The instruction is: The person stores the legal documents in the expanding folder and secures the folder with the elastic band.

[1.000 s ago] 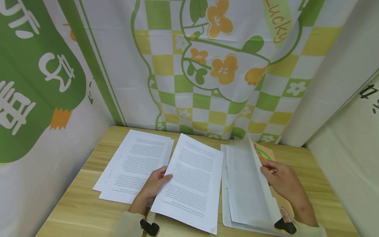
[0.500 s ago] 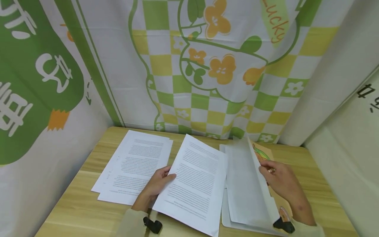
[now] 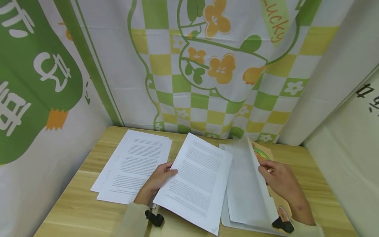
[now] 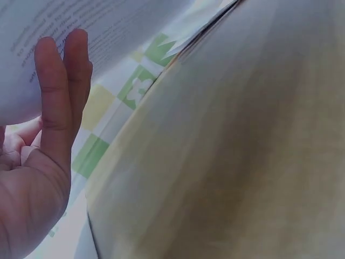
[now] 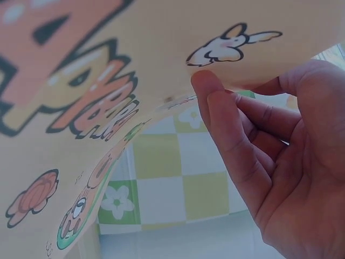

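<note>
My left hand (image 3: pixel 158 179) grips a printed white sheet (image 3: pixel 195 184) by its left edge, thumb on top and fingers beneath. In the left wrist view, two straight fingers (image 4: pixel 54 91) lie against the sheet's underside. The sheet is tilted above the table, its right side overlapping an opened folder. My right hand (image 3: pixel 281 181) pinches the edge of the folder's raised cover (image 5: pixel 32 162), whose tan outer face bears cartoon drawings and lettering. Inside the folder, a translucent pocket sheet (image 3: pixel 245 187) lies to the left of the lifted cover.
Several printed sheets (image 3: pixel 136 164) lie in a slightly fanned pile on the left of the wooden table (image 3: pixel 74 210). A checkered, flowered curtain (image 3: pixel 213 108) hangs at the table's back edge, with more cloth at both sides.
My left hand has moved right and slightly up with the printed sheet, which now overlaps more of the folder. The right hand keeps the cover raised, almost still.
</note>
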### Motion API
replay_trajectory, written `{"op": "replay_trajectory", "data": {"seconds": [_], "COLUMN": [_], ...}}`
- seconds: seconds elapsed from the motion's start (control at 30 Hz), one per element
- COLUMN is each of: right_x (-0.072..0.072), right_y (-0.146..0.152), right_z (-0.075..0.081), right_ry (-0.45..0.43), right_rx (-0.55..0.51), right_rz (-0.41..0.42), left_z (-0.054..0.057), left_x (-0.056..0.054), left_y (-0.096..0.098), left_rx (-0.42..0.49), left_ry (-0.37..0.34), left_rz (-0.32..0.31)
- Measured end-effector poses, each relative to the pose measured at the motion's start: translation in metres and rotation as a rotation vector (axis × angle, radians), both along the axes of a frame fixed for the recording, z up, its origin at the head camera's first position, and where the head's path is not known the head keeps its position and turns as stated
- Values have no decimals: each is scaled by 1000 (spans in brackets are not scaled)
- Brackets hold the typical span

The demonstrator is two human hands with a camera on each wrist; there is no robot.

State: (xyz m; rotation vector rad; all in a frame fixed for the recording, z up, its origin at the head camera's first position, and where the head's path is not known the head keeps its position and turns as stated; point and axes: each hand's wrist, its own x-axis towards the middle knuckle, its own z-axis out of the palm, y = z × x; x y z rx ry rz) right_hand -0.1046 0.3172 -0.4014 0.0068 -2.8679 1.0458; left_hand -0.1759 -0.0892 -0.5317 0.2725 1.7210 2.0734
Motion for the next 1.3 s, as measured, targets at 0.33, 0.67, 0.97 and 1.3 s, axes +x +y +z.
{"op": "replay_trajectory", "data": {"seconds": [0.33, 0.67, 0.97, 1.3], "right_x": [0, 0, 1, 0], "right_y": [0, 1, 2, 2], "right_z": [-2, -2, -2, -3], "right_ry": [10, 7, 4, -9], "right_rx": [0, -11, 0, -6], "right_rz": [8, 3, -14, -6], "left_z": [-6, -12, -16, -20], "left_x": [-7, -10, -7, -2], "left_y": [8, 30, 47, 59], "left_rx": [52, 128, 124, 109], "left_ry": [-54, -110, -99, -64], "left_rz": [-38, -5, 90, 84]}}
